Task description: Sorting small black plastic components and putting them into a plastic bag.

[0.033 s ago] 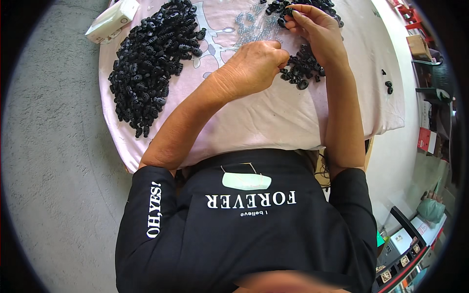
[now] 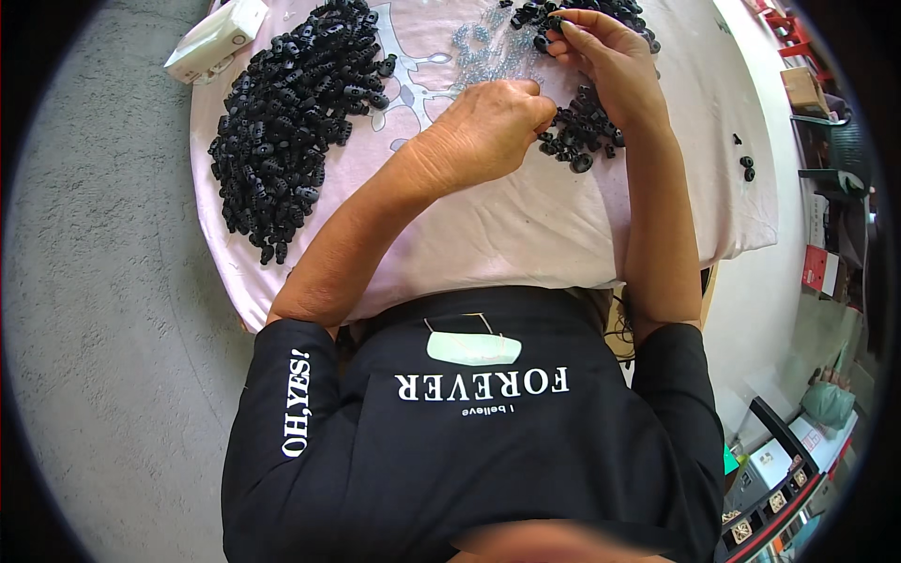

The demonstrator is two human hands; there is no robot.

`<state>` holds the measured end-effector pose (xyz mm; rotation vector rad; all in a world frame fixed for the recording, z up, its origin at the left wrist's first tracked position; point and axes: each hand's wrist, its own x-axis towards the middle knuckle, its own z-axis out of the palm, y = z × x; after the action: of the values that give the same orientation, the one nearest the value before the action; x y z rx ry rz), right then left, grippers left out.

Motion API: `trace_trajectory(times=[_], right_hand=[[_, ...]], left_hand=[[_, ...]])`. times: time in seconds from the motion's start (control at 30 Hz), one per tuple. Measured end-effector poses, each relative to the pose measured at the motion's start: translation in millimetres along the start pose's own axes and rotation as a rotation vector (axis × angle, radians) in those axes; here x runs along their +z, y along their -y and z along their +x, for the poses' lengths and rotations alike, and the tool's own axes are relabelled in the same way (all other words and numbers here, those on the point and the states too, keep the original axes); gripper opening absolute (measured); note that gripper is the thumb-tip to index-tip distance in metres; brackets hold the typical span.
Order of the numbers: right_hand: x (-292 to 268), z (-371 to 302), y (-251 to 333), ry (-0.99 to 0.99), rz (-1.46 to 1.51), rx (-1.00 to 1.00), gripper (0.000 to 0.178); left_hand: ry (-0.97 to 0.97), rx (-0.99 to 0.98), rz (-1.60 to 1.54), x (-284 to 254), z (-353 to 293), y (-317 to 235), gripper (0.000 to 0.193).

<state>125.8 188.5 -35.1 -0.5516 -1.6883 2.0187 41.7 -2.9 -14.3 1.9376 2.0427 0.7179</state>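
your left hand (image 2: 488, 127) is curled into a loose fist, the fingers bent down and the thumb pressed against the forefinger near the small pile of black plastic pieces (image 2: 577, 136); the pinch is narrow, but what is between the fingertips is too small to tell. your right hand (image 2: 605, 52) is further up the table, its fingers (image 2: 568, 33) close together and pinching one small black piece at the edge of the upper pile of black pieces (image 2: 601, 9), which is cut by the top of the picture. the small pile lies between your two hands, just beside your left knuckles and under your right wrist. between the hands and to the left there is a scatter of small clear springs (image 2: 483, 52) on the pink cloth (image 2: 507, 225) that covers the table. a big heap of the same black pieces (image 2: 291, 113) lies well apart on the left side of the cloth, and a white box (image 2: 216, 38) sits at the corner beyond it. two single black pieces (image 2: 747, 167) lie alone near the right edge.
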Motion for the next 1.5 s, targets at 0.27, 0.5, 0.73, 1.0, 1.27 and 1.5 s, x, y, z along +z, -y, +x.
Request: trace_trajectory(times=[0.27, 0.5, 0.73, 1.0, 1.27, 1.5], right_hand=[[-4, 3, -6, 0.052, 0.016, 0.002, 0.022], [-3, 4, -7, 0.084, 0.013, 0.015, 0.021], [-2, 3, -7, 0.081, -0.019, 0.042, 0.022], [-2, 4, -8, 0.114, 0.064, 0.05, 0.022], [5, 0, -7, 0.208, 0.107, 0.061, 0.022], [21, -11, 0, 0.244, 0.022, 0.076, 0.023]], left_hand=[[0.061, -0.128, 0.05, -6, -3, -4, 0.011], [0.121, -0.119, 0.105, -13, -6, -4, 0.013], [0.107, -0.108, 0.096, -13, -5, -3, 0.011], [-0.035, 0.044, 0.077, -29, -4, 14, 0.013], [-0.336, -0.331, -0.786, -39, 8, 27, 0.006], [-0.405, -0.31, -0.807, -35, 10, 27, 0.009]])
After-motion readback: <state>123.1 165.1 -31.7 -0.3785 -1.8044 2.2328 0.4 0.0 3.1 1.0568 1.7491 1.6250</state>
